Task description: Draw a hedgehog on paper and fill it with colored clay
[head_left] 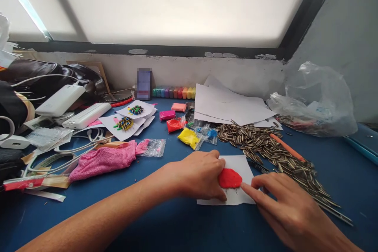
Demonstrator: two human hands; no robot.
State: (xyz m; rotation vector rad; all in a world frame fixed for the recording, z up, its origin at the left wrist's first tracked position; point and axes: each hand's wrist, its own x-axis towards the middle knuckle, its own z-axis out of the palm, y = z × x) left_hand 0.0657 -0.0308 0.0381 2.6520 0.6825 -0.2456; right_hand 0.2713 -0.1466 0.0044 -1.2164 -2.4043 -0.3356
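A flattened oval of red modelling clay point(230, 178) lies on a small sheet of white paper point(203, 201). Short pencil-drawn legs show on the paper below it. My left hand point(203, 175) rests on the paper's left side, thumb and fingers apart, touching the clay's left edge. From the right, my right hand point(283, 201) reaches in with its index finger stretched out to the clay's right edge. Its other fingers are loosely bent and appear to hold nothing. To the right is a spread heap of striped sunflower seeds point(277, 149).
Bags of yellow clay point(189, 138) and red clay point(175, 125) lie beyond my hands. Two finished clay-and-seed figures on paper point(124, 124) sit left, near a pink cloth point(106, 159) and tangled white cables. White sheets point(230, 104) and a plastic bag point(321, 102) stand behind the seeds.
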